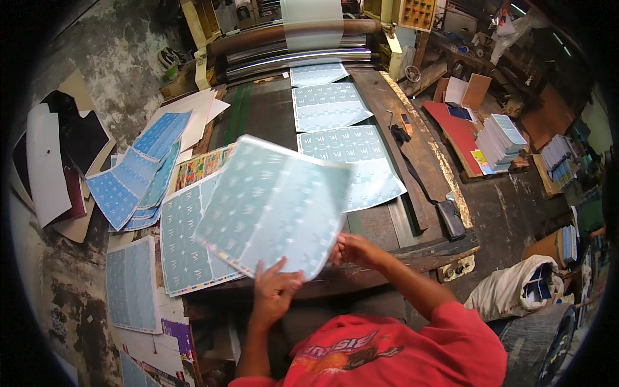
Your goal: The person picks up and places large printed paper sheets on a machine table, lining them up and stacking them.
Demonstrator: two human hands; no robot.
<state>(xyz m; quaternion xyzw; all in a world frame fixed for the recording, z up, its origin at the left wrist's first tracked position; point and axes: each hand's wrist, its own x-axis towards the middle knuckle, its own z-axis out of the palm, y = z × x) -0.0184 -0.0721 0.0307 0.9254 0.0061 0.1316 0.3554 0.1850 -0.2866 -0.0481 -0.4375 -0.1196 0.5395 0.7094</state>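
A light-blue printed sheet (277, 206), slightly smeared by motion, is tilted up in front of me. At its bottom edge my left hand (278, 290) grips it, the fingers partly bent over the border. The lower right corner is pinched in my right hand (354, 250), whose fingertips are partly hidden. Under and left of this sheet lies a stack of similar printed sheets (182, 242). More printed sheets (348, 151) lie in a row on the machine bed, running back to the rollers; the raised sheet overlaps the nearest one in view.
Metal rollers (293, 55) span the back of the machine. A dark pouch (450, 216) with a strap rests at the bed's right edge. Blue sheets (132, 177) lie piled at left. Paper stacks (500, 145) stand at right, and a white sack (519, 287) sits on the lower right.
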